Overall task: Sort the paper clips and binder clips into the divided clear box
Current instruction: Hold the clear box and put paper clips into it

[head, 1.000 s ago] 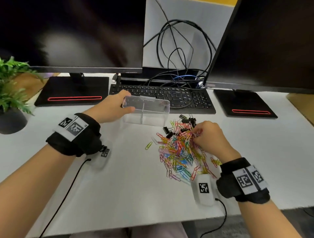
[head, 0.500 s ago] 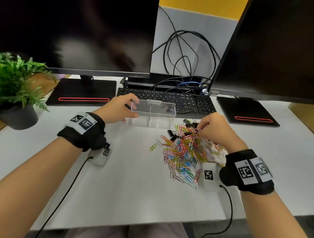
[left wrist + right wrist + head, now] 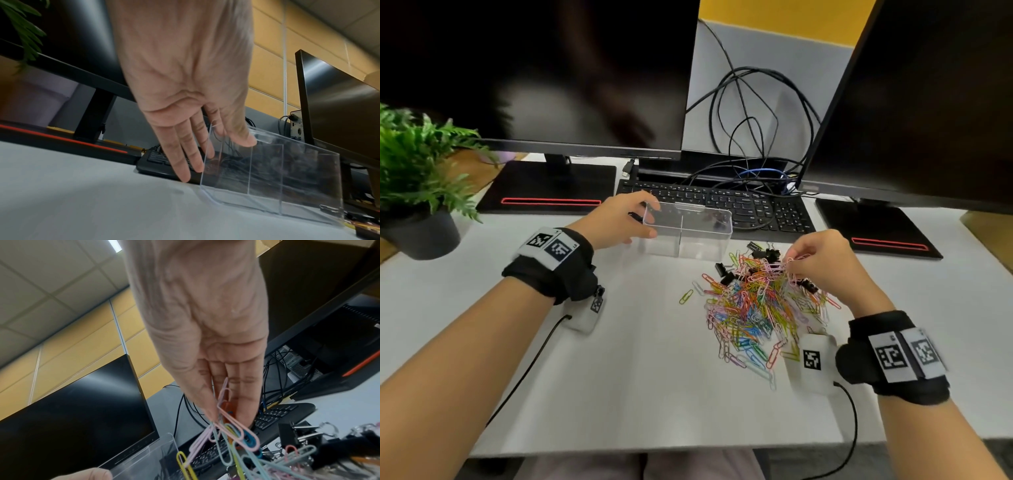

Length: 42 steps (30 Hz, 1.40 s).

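The divided clear box [image 3: 688,233] [image 3: 267,181] stands on the white desk in front of the keyboard. My left hand [image 3: 625,221] [image 3: 205,146] holds its left end, thumb on the near wall and fingers against the end wall. A heap of coloured paper clips [image 3: 753,308] lies right of centre, with black binder clips [image 3: 763,255] [image 3: 298,433] at its far edge. My right hand [image 3: 818,263] [image 3: 228,412] pinches a bunch of paper clips [image 3: 232,436] just above the heap. A lone yellow-green clip [image 3: 686,296] lies to the left.
A black keyboard [image 3: 722,202] lies just behind the box. Two monitors with bases [image 3: 544,186] [image 3: 876,229] stand at the back, with tangled cables [image 3: 750,137] between them. A potted plant [image 3: 417,192] stands at the far left. White wrist camera units [image 3: 813,363] trail cables.
My right hand has closed on a bunch of paper clips and lifted it slightly from the heap. The left hand stays on the box end. The head view has shifted.
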Tool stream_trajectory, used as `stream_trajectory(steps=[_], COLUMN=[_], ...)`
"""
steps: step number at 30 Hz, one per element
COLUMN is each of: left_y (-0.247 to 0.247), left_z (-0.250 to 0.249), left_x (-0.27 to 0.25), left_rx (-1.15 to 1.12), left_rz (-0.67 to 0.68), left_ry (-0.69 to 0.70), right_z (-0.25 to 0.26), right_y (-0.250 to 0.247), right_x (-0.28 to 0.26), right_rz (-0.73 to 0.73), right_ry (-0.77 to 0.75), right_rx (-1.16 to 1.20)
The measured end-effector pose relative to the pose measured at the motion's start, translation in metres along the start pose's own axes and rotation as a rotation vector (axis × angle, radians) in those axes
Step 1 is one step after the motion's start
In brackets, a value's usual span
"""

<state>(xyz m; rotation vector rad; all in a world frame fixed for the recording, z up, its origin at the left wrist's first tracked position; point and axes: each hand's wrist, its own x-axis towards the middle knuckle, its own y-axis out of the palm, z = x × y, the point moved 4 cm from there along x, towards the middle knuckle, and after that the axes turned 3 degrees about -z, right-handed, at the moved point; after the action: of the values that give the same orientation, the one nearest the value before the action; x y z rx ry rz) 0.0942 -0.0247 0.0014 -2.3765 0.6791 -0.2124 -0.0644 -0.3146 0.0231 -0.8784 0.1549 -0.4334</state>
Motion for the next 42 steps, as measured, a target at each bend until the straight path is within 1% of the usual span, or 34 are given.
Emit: stream_trajectory(steps=[6,10,17,25,28,33,37,42], left_y=[0.005,0.006,0.007,0.009,0.010,0.009,0.008,0.008], left_z=[-0.002,-0.003,-0.002,-0.002,-0.002,-0.002,-0.004,-0.004], left_x=[0.005,0.007,0.007,0.008,0.007,0.006,0.005,0.005], left_rx=[0.018,0.034,0.005,0.029,0.029,0.057,0.079,0.081], left_rz=[0.029,0.037,0.040,0.039,0.035,0.035,0.033,0.039], left_ry=[0.003,-0.001,0.001,0.012,0.014,0.017,0.037,0.032], right_z=[0.001,0.001,0.001,0.002,0.008,0.018,0.031,0.060], right_y=[0.002,0.002,0.000,-0.001,-0.003,-0.005,-0.009,-0.011], right_x=[0.006,0.009,0.007,0.008,0.005,0.003,0.008,0.020], right_rz=[0.019,0.015,0.001,-0.004,-0.023,-0.011,-0.022,0.001], right_ry=[-0.039,-0.046,-0.037,-0.032,-0.013,-0.001,-0.015,-0.054], right_rx=[0.044,0.113,0.305,0.527,0.660,0.838,0.933,0.987])
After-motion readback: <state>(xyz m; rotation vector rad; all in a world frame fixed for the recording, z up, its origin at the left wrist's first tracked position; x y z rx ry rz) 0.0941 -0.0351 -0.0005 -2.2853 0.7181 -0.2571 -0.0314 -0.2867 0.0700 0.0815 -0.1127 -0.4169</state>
